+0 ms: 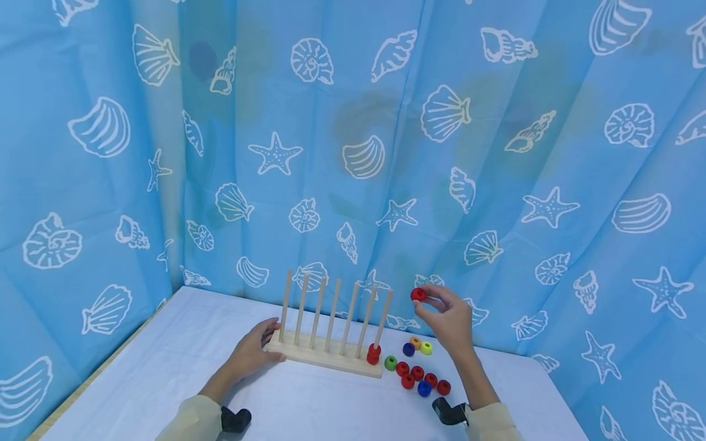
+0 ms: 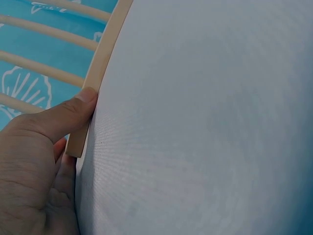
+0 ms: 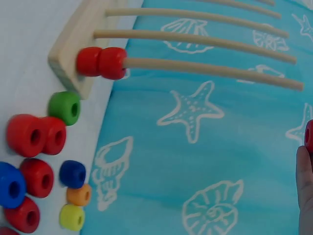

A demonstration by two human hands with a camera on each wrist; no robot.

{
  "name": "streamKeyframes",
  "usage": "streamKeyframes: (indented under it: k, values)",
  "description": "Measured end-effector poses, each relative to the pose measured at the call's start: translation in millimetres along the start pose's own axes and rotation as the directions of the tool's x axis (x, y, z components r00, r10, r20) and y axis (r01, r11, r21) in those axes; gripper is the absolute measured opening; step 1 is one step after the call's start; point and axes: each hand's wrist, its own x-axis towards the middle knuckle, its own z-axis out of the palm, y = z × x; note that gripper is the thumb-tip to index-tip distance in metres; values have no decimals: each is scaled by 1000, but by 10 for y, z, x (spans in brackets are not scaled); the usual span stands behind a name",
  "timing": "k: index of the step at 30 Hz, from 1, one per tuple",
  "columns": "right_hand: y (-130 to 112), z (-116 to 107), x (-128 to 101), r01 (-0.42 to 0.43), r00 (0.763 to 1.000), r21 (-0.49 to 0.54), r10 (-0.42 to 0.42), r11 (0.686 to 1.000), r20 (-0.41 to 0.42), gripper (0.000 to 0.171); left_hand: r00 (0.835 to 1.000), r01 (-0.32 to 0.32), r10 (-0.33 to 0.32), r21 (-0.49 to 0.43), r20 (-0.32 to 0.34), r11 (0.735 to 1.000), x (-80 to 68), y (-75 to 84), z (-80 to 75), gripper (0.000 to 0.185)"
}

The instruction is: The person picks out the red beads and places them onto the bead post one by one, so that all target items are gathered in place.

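Red bead (image 1: 418,294) pinched up by rt hand (image 1: 449,321), near wooden peg rack (image 1: 325,355).

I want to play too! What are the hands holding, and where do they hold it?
The right hand pinches a red bead at its sides with its fingertips. The left hand grips the left end of the wooden peg rack.

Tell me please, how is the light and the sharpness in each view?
Head view: even soft light, sharp, faint shadows under the wooden peg rack. Left wrist view: dim, the white tablecloth looks grey. Right wrist view: the small red bead at the edge is cut off and blurred.
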Motion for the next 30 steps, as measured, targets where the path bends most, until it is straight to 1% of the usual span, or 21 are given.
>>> streamKeyframes:
  k: [6,13,17,24,30]
  values:
    - [102,41,87,-3,1000,64,2,998,13,36,1000,7,-7,1,-2,1000,0,-7,4,89]
    - [41,139,134,46,999,67,-47,997,9,36,1000,14,-14,8,-3,1000,-6,-9,3,89]
    - [16,191,149,51,999,63,-52,997,11,35,1000,15,-15,0,-3,1000,-5,-3,0,88]
    - [11,260,177,41,997,126,-48,991,53,36,1000,6,-6,9,-7,1000,15,-26,6,89]
    - [39,309,188,71,995,135,-79,988,59,35,1000,10,-10,4,-4,1000,16,-38,12,90]
